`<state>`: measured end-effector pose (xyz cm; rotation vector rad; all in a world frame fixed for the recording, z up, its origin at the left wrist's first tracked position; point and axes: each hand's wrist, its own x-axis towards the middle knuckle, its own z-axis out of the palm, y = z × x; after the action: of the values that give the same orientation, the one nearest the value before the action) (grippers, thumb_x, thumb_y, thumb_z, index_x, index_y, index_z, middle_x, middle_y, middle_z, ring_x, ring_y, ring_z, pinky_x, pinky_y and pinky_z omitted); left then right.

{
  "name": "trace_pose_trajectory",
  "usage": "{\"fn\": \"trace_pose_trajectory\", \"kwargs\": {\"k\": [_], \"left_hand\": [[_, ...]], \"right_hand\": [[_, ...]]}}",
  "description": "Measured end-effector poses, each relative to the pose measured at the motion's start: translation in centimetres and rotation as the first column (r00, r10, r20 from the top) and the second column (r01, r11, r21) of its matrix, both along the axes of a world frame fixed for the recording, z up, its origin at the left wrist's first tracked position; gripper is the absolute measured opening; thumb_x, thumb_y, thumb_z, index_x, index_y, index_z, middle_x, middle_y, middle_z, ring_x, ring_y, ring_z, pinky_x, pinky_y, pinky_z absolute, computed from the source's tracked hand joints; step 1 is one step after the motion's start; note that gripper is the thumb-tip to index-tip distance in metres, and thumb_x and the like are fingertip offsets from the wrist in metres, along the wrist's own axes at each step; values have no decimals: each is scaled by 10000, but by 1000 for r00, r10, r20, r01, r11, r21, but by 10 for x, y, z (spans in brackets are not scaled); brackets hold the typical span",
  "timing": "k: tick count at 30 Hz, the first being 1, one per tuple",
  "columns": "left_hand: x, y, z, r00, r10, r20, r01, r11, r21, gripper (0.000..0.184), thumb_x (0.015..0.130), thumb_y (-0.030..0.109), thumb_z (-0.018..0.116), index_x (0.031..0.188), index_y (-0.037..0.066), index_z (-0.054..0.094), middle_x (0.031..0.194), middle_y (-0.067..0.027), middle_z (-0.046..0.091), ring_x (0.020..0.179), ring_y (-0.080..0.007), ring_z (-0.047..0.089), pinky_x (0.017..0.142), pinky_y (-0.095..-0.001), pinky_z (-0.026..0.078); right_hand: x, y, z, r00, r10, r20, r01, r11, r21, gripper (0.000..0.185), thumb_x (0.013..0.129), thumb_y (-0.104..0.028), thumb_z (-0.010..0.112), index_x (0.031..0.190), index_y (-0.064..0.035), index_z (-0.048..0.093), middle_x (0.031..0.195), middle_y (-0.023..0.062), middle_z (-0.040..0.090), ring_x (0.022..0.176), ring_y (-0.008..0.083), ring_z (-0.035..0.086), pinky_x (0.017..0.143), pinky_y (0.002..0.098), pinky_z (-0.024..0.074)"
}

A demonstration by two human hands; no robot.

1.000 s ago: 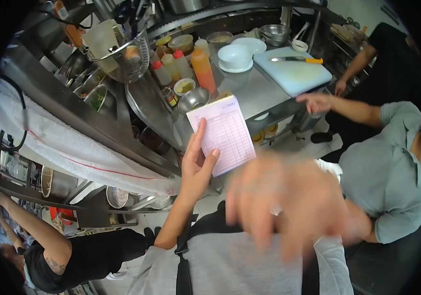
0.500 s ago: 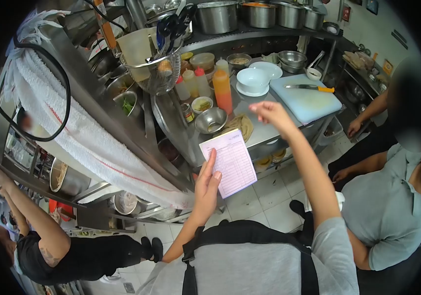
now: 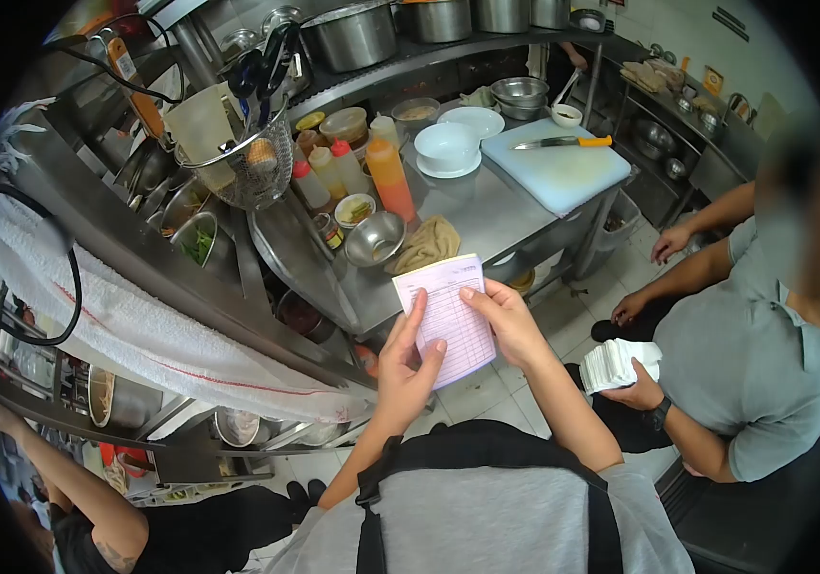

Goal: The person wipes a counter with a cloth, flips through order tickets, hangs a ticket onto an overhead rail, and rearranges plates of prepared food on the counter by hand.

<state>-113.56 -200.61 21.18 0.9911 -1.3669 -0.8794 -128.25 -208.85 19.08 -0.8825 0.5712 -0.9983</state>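
Observation:
Both my hands hold an order pad point(image 3: 450, 330), whose top sheet is pinkish with a printed grid of lines. My left hand point(image 3: 408, 368) grips it at the left edge, thumb lying across the front. At the upper right edge my right hand point(image 3: 510, 323) pinches it, thumb on the sheet and the other fingers hidden behind. Just beyond the pad, a tan cloth point(image 3: 426, 246) lies crumpled at the steel table's front edge, beside a metal bowl point(image 3: 376, 239).
On the steel table point(image 3: 487, 215) stand an orange squeeze bottle point(image 3: 390, 180), white bowls point(image 3: 447, 148) and a white cutting board point(image 3: 563, 177) bearing a knife point(image 3: 563, 143). A person at right holds a white stack point(image 3: 620, 364). Towel-draped shelving point(image 3: 190, 335) runs along the left; another person stands there.
My right hand has come down from above the table onto the pad's right edge. My view has shifted right. The white stack in the other person's hand now shows fully.

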Motion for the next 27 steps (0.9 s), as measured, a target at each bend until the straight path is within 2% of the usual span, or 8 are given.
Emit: {"fn": "trace_pose_trajectory", "kwargs": {"k": [7, 10, 13, 16, 19, 20, 24, 27], "left_hand": [[0, 3, -14, 998, 5, 62, -7, 999, 38, 590, 843, -33, 543, 1397, 59, 363, 1190, -92, 505, 989, -115, 521, 824, -220, 427], [0, 6, -14, 999, -34, -33, 37, 995, 97, 605, 862, -76, 513, 1417, 26, 296, 1336, -121, 414, 1143, -162, 488, 960, -272, 380], [-3, 12, -4, 972, 29, -232, -3, 994, 112, 626, 869, -52, 521, 1429, 21, 252, 1335, -152, 408, 1066, -164, 545, 895, -255, 429], [-4, 10, -18, 964, 83, -253, -61, 993, 97, 564, 901, 76, 540, 1411, 42, 303, 1239, -147, 498, 954, -134, 575, 733, -247, 496], [7, 10, -36, 973, -60, -225, 144, 914, 380, 426, 934, 158, 516, 1316, -1, 414, 1157, -131, 568, 935, -147, 599, 720, -256, 505], [4, 10, -37, 964, -64, -258, 171, 893, 417, 334, 963, 224, 465, 1178, -28, 512, 1035, -116, 630, 872, -170, 635, 703, -267, 515], [-2, 5, -31, 970, -74, -230, 163, 902, 398, 398, 982, 276, 401, 1077, -74, 564, 913, -152, 664, 739, -204, 672, 625, -268, 547], [6, 2, -30, 972, -76, -224, 162, 903, 397, 390, 979, 271, 410, 1086, -72, 562, 912, -151, 665, 737, -203, 673, 617, -263, 545]], "right_hand": [[-9, 12, -3, 986, -136, -96, 128, 988, -83, 225, 901, -163, 586, 1035, 16, 609, 893, 45, 657, 757, 63, 596, 678, 208, 479], [-10, 13, -6, 969, -194, -152, 173, 975, -142, 220, 903, -168, 586, 1021, 16, 614, 882, 33, 653, 744, 50, 580, 670, 202, 469], [-7, 15, -3, 963, -229, -142, 209, 967, -143, 218, 904, -171, 587, 1013, 16, 616, 872, 22, 648, 737, 42, 568, 666, 201, 463], [-3, 16, -4, 960, -248, -128, 226, 960, -165, 218, 903, -170, 589, 1007, 19, 617, 865, 16, 643, 734, 39, 558, 664, 200, 458], [-1, 16, -2, 950, -290, -119, 256, 937, -236, 213, 901, -168, 594, 1007, 15, 621, 858, 9, 640, 748, 33, 548, 662, 192, 449], [-1, 15, -3, 954, -269, -130, 238, 947, -215, 219, 899, -165, 594, 1023, 13, 619, 872, 16, 643, 762, 39, 556, 683, 195, 449], [4, 13, -3, 959, -267, -95, 240, 943, -230, 210, 891, -151, 599, 1034, 3, 611, 884, 20, 644, 781, 43, 561, 713, 196, 447], [8, 16, 6, 970, -237, -57, 223, 956, -188, 211, 887, -142, 602, 1042, 2, 593, 896, 28, 640, 783, 50, 565, 716, 201, 451]]}}
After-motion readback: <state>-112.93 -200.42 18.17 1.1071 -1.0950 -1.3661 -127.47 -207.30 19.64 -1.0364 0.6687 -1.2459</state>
